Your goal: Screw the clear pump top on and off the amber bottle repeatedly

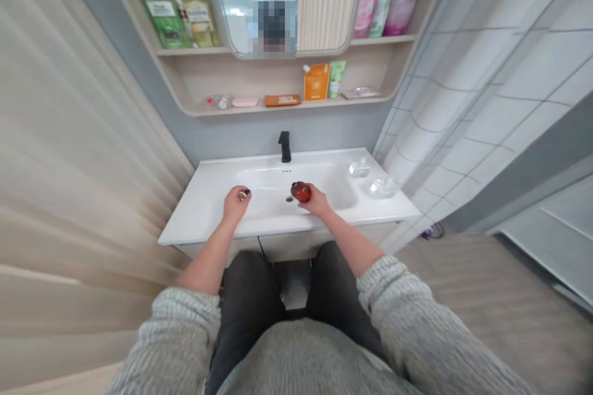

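Observation:
My right hand (316, 200) is wrapped round a reddish-brown bottle (302, 192), tilted so that its open-looking neck points up and to the left over the basin. To the left, my left hand (235, 203) is closed on a small black cap (247, 192), held between the fingertips above the basin's left side. A gap separates the two hands. Below the bottle lies the white sink (340, 188), with its dark drain (290, 199) between the hands. Part of the bottle is covered by my right fingers.
A black faucet (285, 147) rises behind the basin. Two clear glass-like containers, one a squarish bottle (359, 168) and the other a rounded one (382, 187), stand on the right counter. Above, the shelf (273, 110) carries an orange pouch (317, 83), a green tube (336, 79) and several other toiletries.

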### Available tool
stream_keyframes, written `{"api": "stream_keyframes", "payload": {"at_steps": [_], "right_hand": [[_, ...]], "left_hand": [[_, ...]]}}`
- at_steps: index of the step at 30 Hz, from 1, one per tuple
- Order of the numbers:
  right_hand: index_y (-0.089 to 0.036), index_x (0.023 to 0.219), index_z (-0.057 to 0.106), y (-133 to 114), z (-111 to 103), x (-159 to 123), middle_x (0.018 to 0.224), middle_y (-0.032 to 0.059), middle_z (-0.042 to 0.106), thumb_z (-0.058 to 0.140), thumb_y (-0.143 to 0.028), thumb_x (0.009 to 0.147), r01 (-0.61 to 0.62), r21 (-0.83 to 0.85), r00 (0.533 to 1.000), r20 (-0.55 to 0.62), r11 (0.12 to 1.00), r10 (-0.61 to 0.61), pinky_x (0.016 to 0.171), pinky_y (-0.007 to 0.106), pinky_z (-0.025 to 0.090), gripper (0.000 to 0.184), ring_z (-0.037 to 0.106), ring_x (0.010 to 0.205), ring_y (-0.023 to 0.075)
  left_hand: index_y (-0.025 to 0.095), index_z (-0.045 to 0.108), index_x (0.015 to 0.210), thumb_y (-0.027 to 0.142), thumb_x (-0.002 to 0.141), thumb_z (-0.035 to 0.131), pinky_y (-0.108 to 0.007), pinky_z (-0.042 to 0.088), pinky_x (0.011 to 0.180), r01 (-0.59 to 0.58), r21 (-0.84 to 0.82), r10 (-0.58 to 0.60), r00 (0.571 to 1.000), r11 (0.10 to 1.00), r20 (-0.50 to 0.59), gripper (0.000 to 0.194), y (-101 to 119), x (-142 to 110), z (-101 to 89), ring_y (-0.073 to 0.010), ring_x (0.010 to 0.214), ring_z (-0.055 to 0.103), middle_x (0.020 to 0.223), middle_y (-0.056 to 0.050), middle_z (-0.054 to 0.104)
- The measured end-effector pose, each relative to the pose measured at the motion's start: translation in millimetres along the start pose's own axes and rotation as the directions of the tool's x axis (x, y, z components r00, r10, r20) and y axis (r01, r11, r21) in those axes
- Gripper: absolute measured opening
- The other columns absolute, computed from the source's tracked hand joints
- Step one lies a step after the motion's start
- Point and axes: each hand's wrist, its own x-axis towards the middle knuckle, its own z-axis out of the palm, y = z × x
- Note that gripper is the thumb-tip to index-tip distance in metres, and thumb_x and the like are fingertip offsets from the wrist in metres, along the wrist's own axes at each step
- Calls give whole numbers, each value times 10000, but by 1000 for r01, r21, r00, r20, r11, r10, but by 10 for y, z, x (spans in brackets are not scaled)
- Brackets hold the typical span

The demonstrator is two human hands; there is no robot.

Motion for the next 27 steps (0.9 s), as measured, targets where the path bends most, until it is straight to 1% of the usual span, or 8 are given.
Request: {"api": "stream_keyframes", "payload": {"at_steps": [2, 4, 6, 9, 12, 19, 24, 27], "right_hand": [[-281, 1450, 574, -77, 73, 14, 1365, 70, 792, 946, -332, 717, -5, 66, 1000, -7, 998, 5, 1089, 461, 601, 824, 781, 1193, 299], [-281, 1430, 571, -129, 173, 30, 1319, 53, 798, 937, -311, 697, -19, 134, 1000, 19, 991, 17, 1046, 450, 617, 821, 785, 1145, 285], [-275, 1395, 577, -139, 272, 40, 1277, 40, 800, 920, -258, 668, -46, 174, 999, 33, 984, 41, 1019, 443, 623, 804, 786, 1113, 280], [-257, 1335, 597, -97, 363, 38, 1245, 40, 799, 882, -183, 639, -71, 192, 997, 21, 979, 68, 999, 432, 625, 756, 784, 1089, 278], [-252, 1313, 612, -60, 378, 19, 1249, 47, 799, 862, -157, 635, -45, 168, 998, 39, 985, 39, 993, 425, 627, 729, 782, 1092, 281], [-280, 1402, 618, -135, 372, -41, 1337, 65, 781, 870, -185, 680, 38, -54, 994, 102, 998, -32, 1074, 470, 606, 771, 757, 1235, 324], [-257, 1484, 613, -198, 346, -69, 1392, 90, 763, 910, -219, 715, 58, -104, 991, 124, 993, -45, 1113, 466, 591, 825, 733, 1279, 316], [-254, 1533, 613, -231, 318, -95, 1433, 117, 743, 927, -211, 724, 82, -171, 992, 107, 982, -64, 1136, 475, 578, 868, 717, 1302, 335]], "left_hand": [[232, 715, 1164, 330, 929, 701, -349, 608, 957, 12, -182, 3, 997, 983, 82, 256, 254, -97, 316, -210, 979, 745, 1094, -67, 798], [228, 719, 1160, 317, 909, 703, -347, 604, 937, 7, -362, 24, 996, 932, 80, 266, 435, -159, 588, -201, 970, 739, 1105, -64, 793], [224, 737, 1184, 320, 891, 714, -355, 595, 910, -1, -503, 36, 998, 864, 60, 310, 517, -189, 788, -200, 936, 725, 1102, -64, 788], [223, 771, 1131, 389, 889, 757, -380, 583, 887, 31, -601, 11, 998, 799, 66, 294, 488, -204, 960, -218, 893, 710, 1001, -60, 781], [230, 749, 1016, 427, 858, 817, -380, 578, 904, 50, -627, -13, 998, 777, 63, 262, 386, -201, 1037, -225, 914, 715, 942, -52, 774], [243, 647, 915, 394, 812, 876, -380, 582, 964, 56, -650, -8, 997, 758, 77, 293, 266, -159, 1124, -227, 976, 768, 994, -55, 809], [236, 659, 891, 369, 818, 880, -414, 597, 1003, 49, -611, 1, 997, 790, 82, 268, 254, -156, 1156, -250, 1001, 799, 1037, -75, 836], [229, 709, 929, 329, 805, 887, -422, 612, 988, 52, -590, -8, 997, 806, 77, 239, 252, -155, 1159, -259, 978, 806, 1002, -75, 842]]}}
